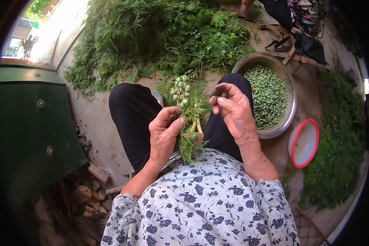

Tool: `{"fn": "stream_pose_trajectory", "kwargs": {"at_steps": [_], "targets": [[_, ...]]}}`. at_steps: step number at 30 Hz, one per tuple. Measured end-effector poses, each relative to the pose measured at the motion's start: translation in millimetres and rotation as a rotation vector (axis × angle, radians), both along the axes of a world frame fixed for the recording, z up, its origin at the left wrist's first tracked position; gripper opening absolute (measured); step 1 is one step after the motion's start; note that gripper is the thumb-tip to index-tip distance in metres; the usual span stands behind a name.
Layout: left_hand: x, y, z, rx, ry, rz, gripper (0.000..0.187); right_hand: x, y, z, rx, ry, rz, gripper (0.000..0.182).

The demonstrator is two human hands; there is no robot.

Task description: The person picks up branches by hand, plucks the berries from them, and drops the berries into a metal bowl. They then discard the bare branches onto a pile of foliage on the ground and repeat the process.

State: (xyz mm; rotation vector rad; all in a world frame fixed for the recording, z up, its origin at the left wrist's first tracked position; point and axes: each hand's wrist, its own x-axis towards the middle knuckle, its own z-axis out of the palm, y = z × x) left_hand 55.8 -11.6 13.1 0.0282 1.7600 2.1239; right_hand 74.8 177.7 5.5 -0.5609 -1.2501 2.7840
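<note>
My left hand (pixel 165 130) is closed, thumb and fingers pinching an arborvitae sprig (pixel 189 152) above my lap. Pale green cones (pixel 182 88) cluster at the sprig's far end. To the right of it, my right hand (pixel 235 110) is raised over my right thigh, apart from the sprig. Its fingers are curled in towards the thumb, and whatever they may hold is too small or hidden to make out. Beside my right knee stands a wide metal basin (pixel 294 107), with many small green cones (pixel 267 96) in it.
A large heap of cut green branches (pixel 160 41) lies ahead. More greenery (pixel 336 151) covers the floor at right, near a red-rimmed white basin (pixel 302 143). A green metal box (pixel 28 119) and firewood (pixel 84 194) are at left. Another person (pixel 305 16) sits at upper right.
</note>
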Motion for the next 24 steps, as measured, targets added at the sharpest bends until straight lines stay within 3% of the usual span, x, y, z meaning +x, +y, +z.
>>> {"fn": "stream_pose_trajectory", "kwargs": {"at_steps": [4, 6, 12, 14, 18, 20, 24], "targets": [[-0.1, 1.2, -2.1, 0.006, 0.015, -0.009, 0.018, 9.7, -11.0, -9.0, -0.171, -0.061, 0.319, 0.032], [1.2, 1.0, -3.1, 0.007, 0.019, -0.023, 0.017, 11.4, -17.0, -11.9, -0.221, -0.045, 0.312, 0.039], [1.7, 1.2, -5.0, -0.023, 0.02, -0.033, 0.015, 11.8, -17.6, -9.1, -0.215, -0.034, 0.248, 0.027], [2.3, 1.7, -1.5, -0.162, 0.114, -0.057, 0.012, 13.3, -21.0, -8.5, 0.129, -0.116, 0.127, 0.018], [3.0, -2.4, 1.6, -0.204, 0.121, -0.043, 0.013, 10.4, -6.2, -20.9, 0.212, -0.075, -0.089, 0.014], [2.0, -6.0, 1.2, -0.283, 0.124, -0.033, 0.014, 8.4, -1.3, -18.8, 0.103, -0.013, -0.13, 0.016], [1.5, -2.5, -6.0, -0.246, 0.115, -0.028, 0.014, 12.7, 1.0, -25.3, -0.176, -0.025, 0.026, 0.018]]}}
